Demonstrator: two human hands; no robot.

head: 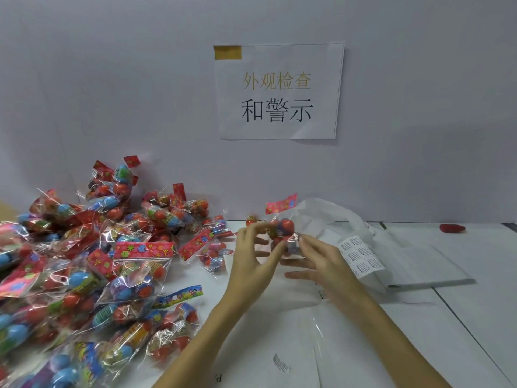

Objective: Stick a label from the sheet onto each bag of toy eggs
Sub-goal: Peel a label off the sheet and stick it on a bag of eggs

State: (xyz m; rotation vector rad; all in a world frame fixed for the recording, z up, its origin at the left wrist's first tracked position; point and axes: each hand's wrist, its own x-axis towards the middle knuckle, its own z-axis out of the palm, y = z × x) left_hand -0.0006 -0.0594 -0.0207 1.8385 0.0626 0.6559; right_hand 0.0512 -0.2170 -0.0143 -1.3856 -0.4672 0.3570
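Note:
A clear bag of toy eggs [282,228] with a red flowered header card is held up above the white table [461,317], near the wall. My left hand [251,256] grips its left side, and my right hand [316,261] pinches its lower right side. Just right of my right hand lies the label sheet [359,256], with rows of small white printed labels. A big heap of bags of toy eggs [92,275] covers the left of the table.
A crumpled white plastic bag [330,217] lies behind the held bag. A loose label [281,363] sits on clear film near the front edge. At the far right lies a small red object [451,228]. A paper sign [279,91] hangs on the wall.

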